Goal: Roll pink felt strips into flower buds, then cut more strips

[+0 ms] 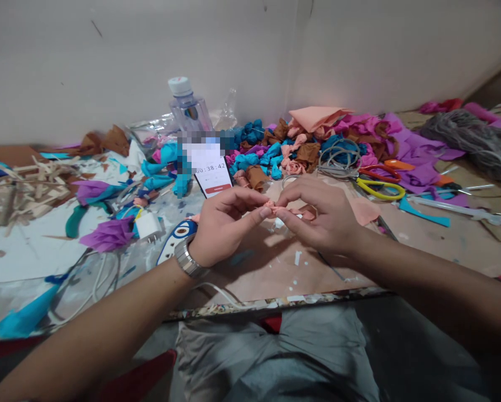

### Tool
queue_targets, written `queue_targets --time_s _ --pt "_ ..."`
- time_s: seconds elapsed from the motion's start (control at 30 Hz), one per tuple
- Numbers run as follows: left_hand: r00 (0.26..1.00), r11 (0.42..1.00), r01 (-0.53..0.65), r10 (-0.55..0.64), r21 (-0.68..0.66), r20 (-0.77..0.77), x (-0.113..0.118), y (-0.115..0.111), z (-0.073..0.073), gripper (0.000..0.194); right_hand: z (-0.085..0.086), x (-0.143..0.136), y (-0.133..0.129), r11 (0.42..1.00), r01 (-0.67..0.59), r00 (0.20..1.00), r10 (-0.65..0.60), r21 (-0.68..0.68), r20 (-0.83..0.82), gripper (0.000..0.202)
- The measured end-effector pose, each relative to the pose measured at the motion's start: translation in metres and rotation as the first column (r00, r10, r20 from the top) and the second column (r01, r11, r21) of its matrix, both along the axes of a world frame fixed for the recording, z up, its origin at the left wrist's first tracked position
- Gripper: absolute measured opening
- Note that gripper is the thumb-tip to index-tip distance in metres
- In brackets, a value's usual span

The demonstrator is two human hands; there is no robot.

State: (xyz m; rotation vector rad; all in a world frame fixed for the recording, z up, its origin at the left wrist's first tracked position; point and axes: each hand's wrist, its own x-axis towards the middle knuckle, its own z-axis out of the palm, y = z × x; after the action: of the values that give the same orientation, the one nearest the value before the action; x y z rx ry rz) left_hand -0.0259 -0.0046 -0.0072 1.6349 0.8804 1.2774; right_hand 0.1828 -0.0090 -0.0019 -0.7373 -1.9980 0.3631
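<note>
Worktable (254, 285) inspected from its front edge outward; the surface there is brown and marked with pale specks and scraps. Just above this near strip, a left hand (229, 226) with a metal watch (189, 258) at the wrist and a right hand (323, 218) face each other, fingertips almost meeting.

Between them, off the table, is a small twist of peach paper (271, 207). Its long axis runs from side to side, close to level. The bunched end lies at the left fingertips; the looser length leads rightward, under the right fingers toward that palm. Both hands are in contact, so neither is clearly nearer, though most of the visible length lies on the right. State of grip: left thumb and forefinger pinch the bunched end; right thumb and forefinger pinch the paper immediately beside it. How tightly the covered part is wound cannot be fairly judged, as fingers hide it.

Beyond the left hand stands a phone (210, 173) with a running-clock display. Beyond the right lie scissors (382, 190) with yellow handles. Farther back are a heap of coloured paper (275, 153), a capped bottle (190, 111) and, last, a pale wall (242, 50).
</note>
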Motion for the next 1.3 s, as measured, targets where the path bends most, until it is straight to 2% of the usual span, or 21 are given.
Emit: queue_targets --time_s 0.17,0.43,0.73,0.9,1.3 --pt "0.999 0.999 0.032 -0.031 -0.034 0.017 0.0000 -0.0002 0.0002 0.020 0.0027 0.0009 -0.0005 1.000 0.000 1.000 0.000 -0.001 -0.006 0.010" --pt "0.996 0.997 0.068 -0.070 0.039 0.053 -0.0025 0.0010 -0.0019 0.017 0.0029 0.0024 -0.0010 0.990 -0.109 0.994 0.108 -0.094 -0.020 0.015" --pt "0.998 0.989 0.070 -0.070 0.127 -0.007 -0.0020 0.0001 0.0000 0.015 0.0051 0.0022 -0.0018 0.994 -0.067 0.998 0.066 -0.092 -0.013 0.011" --pt "0.996 0.979 0.085 -0.084 0.183 -0.013 -0.0033 0.0003 -0.0025 0.014 0.0040 0.0032 -0.0013 0.988 -0.108 0.994 0.106 -0.112 -0.020 0.011" --pt "0.999 0.985 0.045 -0.040 0.164 -0.033 -0.0033 0.0003 -0.0045 0.017 0.0046 0.0016 -0.0003 0.992 -0.104 0.994 0.105 -0.075 0.014 0.010"
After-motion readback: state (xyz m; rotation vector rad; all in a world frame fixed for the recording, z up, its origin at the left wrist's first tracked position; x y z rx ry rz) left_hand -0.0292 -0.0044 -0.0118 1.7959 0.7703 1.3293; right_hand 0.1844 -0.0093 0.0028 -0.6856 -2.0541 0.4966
